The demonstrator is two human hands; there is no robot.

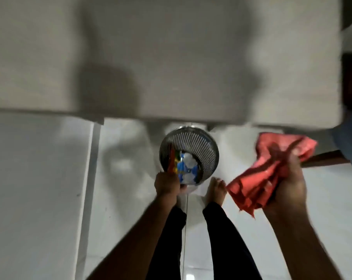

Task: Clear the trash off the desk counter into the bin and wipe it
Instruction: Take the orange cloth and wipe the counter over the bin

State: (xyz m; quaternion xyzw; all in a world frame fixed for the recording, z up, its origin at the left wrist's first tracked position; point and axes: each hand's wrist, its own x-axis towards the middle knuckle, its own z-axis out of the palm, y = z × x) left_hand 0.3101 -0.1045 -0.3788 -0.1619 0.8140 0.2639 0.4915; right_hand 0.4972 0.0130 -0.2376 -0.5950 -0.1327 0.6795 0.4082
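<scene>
left hand (167, 183) grips the near rim of the mesh bin (206, 145) on the floor (colourful trash (186, 168) inside), right hand (288, 186) clenches a red cloth (260, 178) below the counter (171, 57) edge

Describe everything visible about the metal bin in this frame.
The bin is a round, shiny metal mesh basket with a solid rim, standing on the pale tiled floor just below the counter edge. It holds colourful wrappers and crumpled white-and-blue trash. The left hand is at its near rim; whether its grip closes on it is unclear.
</scene>
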